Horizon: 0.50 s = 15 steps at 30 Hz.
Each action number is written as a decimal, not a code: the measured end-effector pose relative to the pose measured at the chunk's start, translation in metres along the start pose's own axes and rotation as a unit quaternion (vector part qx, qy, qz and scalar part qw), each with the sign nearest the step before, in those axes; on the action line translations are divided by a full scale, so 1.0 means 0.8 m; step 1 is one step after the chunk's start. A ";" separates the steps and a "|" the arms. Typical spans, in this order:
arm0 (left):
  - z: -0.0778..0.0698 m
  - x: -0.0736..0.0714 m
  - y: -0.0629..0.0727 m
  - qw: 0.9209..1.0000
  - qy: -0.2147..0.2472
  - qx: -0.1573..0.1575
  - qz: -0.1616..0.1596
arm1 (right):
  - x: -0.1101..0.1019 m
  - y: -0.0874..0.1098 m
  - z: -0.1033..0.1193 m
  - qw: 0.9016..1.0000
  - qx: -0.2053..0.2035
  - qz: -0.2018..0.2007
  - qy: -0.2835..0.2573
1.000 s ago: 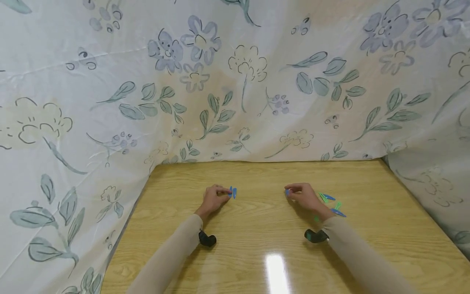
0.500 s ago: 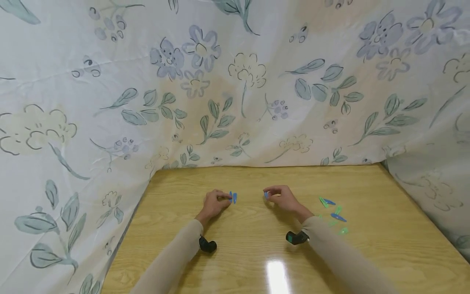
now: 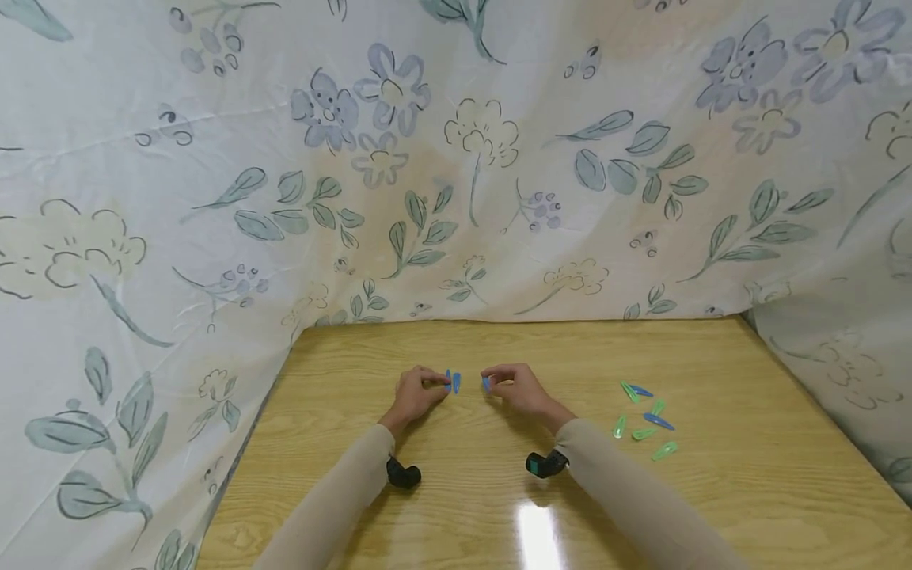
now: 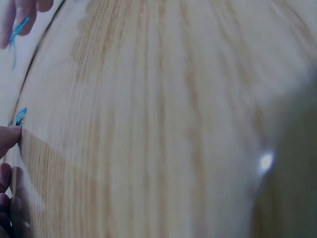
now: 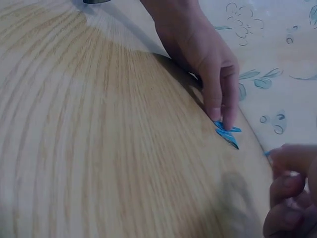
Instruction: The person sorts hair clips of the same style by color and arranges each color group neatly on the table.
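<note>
My left hand [image 3: 419, 394] pinches a blue snap hair clip [image 3: 448, 381] between thumb and fingertips, low at the table's far middle. Just to its right lies a second blue hair clip [image 3: 457, 383], almost parallel to the first. A third blue hair clip [image 3: 487, 384] is between the thumb and fingers of my right hand [image 3: 522, 389], a short gap to the right of that pair. In the right wrist view, the left fingertips touch one of the two neighbouring blue clips [image 5: 229, 138], while little of the right hand's clip [image 5: 268, 153] shows past the fingers.
On the wooden table [image 3: 456, 491], to the right, lie several loose clips, among them a green clip [image 3: 665, 451] and a blue clip [image 3: 659, 421]. Floral cloth [image 3: 484, 237] hangs along the table's back and sides. Each wrist wears a black camera [image 3: 546, 464].
My right hand has moved left across the table with its blue hair clip, toward the left hand, uncovering green clips on the right. The left hand has stayed in place.
</note>
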State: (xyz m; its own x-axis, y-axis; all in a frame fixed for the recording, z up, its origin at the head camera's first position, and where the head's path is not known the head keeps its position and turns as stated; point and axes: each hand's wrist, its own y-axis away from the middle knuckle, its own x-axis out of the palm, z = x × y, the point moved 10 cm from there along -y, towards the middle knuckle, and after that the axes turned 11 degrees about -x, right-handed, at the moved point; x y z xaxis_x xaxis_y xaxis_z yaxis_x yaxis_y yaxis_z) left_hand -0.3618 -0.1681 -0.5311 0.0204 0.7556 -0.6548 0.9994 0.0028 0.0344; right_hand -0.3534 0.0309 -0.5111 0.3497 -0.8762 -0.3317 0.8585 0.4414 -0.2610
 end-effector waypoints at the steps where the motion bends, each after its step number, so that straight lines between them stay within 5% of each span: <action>1: 0.000 -0.001 0.000 1.000 -0.002 0.002 -0.003 | 0.002 -0.002 -0.002 1.000 0.001 -0.002 -0.004; 15: -0.004 -0.001 -0.005 1.000 0.004 -0.003 -0.002 | 0.029 -0.029 -0.003 1.000 -0.002 -0.010 0.002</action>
State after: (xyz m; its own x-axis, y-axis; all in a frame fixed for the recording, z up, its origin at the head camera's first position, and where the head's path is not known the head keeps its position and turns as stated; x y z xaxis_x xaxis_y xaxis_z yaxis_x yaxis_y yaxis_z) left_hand -0.3660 -0.1668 -0.5286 0.0159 0.7611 -0.6485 0.9993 0.0096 0.0358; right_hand -0.3663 0.0007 -0.5152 0.3304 -0.8846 -0.3291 0.8638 0.4240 -0.2723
